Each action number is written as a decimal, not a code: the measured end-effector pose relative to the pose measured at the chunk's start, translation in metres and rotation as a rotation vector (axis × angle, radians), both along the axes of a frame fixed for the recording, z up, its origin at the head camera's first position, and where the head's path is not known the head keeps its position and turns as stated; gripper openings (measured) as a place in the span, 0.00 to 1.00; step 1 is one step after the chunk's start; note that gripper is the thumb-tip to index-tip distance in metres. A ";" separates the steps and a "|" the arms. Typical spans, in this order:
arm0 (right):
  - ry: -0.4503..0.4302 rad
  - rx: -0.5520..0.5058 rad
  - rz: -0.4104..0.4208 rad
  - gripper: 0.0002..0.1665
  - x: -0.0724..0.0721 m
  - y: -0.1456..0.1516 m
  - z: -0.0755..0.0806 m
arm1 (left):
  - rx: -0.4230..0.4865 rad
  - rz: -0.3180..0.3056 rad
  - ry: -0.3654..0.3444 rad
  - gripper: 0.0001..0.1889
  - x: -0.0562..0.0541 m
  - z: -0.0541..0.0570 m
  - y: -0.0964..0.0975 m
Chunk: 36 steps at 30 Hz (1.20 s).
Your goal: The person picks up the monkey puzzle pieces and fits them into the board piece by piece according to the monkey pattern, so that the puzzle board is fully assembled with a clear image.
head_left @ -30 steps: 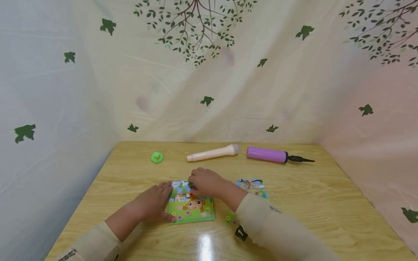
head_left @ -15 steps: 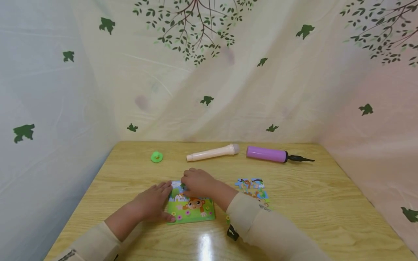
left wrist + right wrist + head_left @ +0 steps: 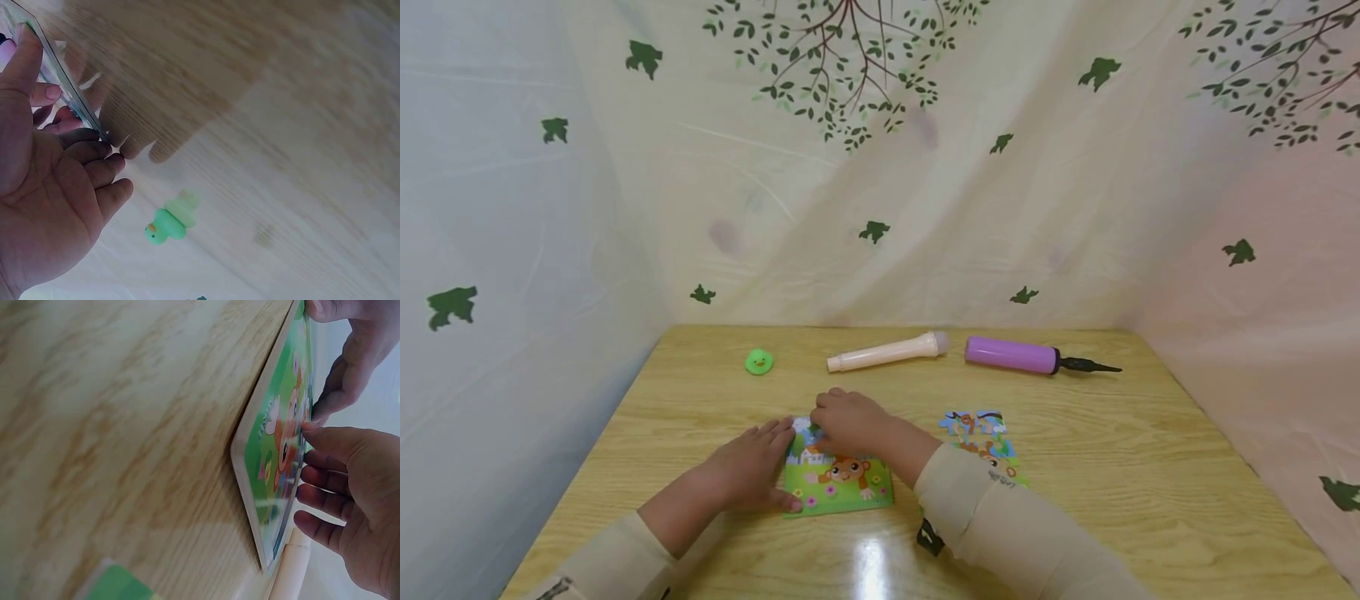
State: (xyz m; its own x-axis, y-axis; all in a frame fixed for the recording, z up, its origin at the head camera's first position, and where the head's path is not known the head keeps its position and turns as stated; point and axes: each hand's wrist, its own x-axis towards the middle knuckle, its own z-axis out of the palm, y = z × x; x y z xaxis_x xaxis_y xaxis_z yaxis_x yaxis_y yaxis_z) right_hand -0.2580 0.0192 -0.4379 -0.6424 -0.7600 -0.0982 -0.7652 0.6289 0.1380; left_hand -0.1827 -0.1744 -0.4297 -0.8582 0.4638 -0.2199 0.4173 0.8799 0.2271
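Observation:
A square jigsaw puzzle [image 3: 842,493] with a monkey, flowers and a house lies flat on the wooden table. My left hand [image 3: 748,467] rests along its left edge, thumb on the near corner and fingers at the far corner. My right hand [image 3: 853,427] reaches over the puzzle's upper part, fingertips on its surface. The right wrist view shows the thumb [image 3: 325,437] touching the picture and the other fingers spread apart, no loose piece visible between them. The spot under the right palm is hidden in the head view. Loose puzzle pieces [image 3: 973,423] lie to the right, partly behind the right sleeve.
Toward the back of the table lie a green toy duck [image 3: 759,362], a pale pink toy microphone [image 3: 887,352] and a purple hand pump [image 3: 1011,355] with a black nozzle. A printed cloth [image 3: 775,208] hangs behind the table's back edge.
My right hand has shifted left over the puzzle, mostly in the first half second, uncovering more of the loose pieces at right. The left hand stays in place.

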 end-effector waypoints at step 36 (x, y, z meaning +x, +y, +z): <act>-0.086 -0.107 -0.010 0.20 0.000 0.008 0.000 | -0.041 -0.021 0.009 0.56 0.000 0.002 0.003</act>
State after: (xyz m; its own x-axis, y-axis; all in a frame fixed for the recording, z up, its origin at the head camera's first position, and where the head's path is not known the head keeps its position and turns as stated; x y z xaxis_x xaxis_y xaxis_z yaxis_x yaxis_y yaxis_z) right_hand -0.2584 0.0268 -0.4378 -0.6429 -0.7625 -0.0722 -0.7647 0.6444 0.0035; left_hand -0.1824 -0.1716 -0.4276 -0.8506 0.4722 -0.2311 0.4375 0.8796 0.1870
